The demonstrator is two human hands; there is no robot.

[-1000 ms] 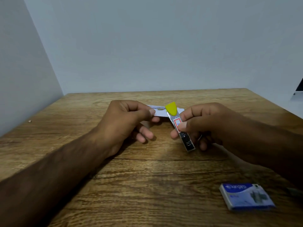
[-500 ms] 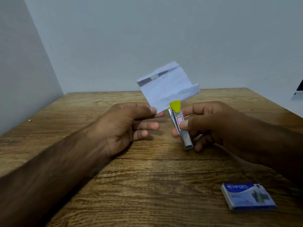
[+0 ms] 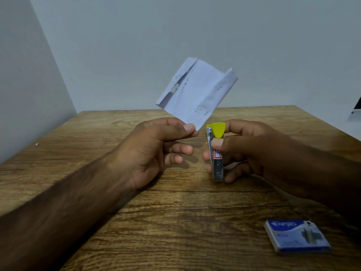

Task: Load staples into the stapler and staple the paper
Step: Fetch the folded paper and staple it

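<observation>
My left hand (image 3: 156, 151) pinches the lower corner of a folded white paper (image 3: 197, 94) between thumb and forefinger, and the sheet stands up above the table with creased edges and small staple marks near the bottom. My right hand (image 3: 250, 151) grips a small metal stapler (image 3: 217, 153) with a yellow-green tip, held upright just right of the paper's corner, apart from it. The stapler's jaws look nearly shut.
A blue box of staples (image 3: 297, 237) lies closed on the wooden table (image 3: 175, 222) at the near right. Grey walls stand at the left and the back. A tiny speck (image 3: 36, 144) rests near the table's left edge.
My left hand has lifted the paper off the table and raised it upright and higher. My right hand has turned the stapler more upright, away from the paper.
</observation>
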